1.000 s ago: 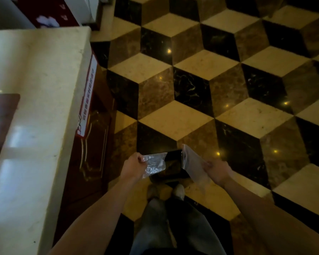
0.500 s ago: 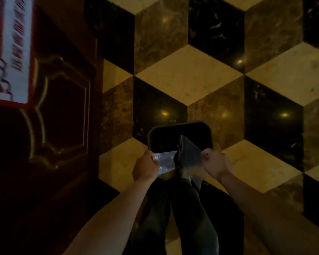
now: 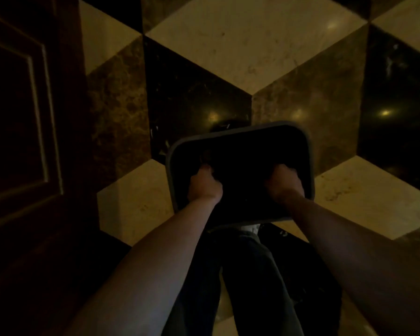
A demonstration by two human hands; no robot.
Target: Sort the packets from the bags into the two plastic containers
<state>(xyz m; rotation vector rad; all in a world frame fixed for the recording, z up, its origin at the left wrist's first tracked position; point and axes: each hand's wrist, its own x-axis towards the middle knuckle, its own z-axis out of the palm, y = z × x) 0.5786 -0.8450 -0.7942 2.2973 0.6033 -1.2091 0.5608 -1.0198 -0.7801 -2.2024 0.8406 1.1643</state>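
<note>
- One dark bin (image 3: pixel 240 139) with a grey rim stands on the floor (image 3: pixel 240 49), its opening beneath both hands.
- Two hands are inside its mouth: left hand (image 3: pixel 204 184) curled into a fist, right hand (image 3: pixel 285 183) curled too.
- Whether either holds a bag or packet, I cannot tell; the interior is too dark.
- One wooden cabinet panel (image 3: pixel 22 117) stands well left of the left hand.
</note>
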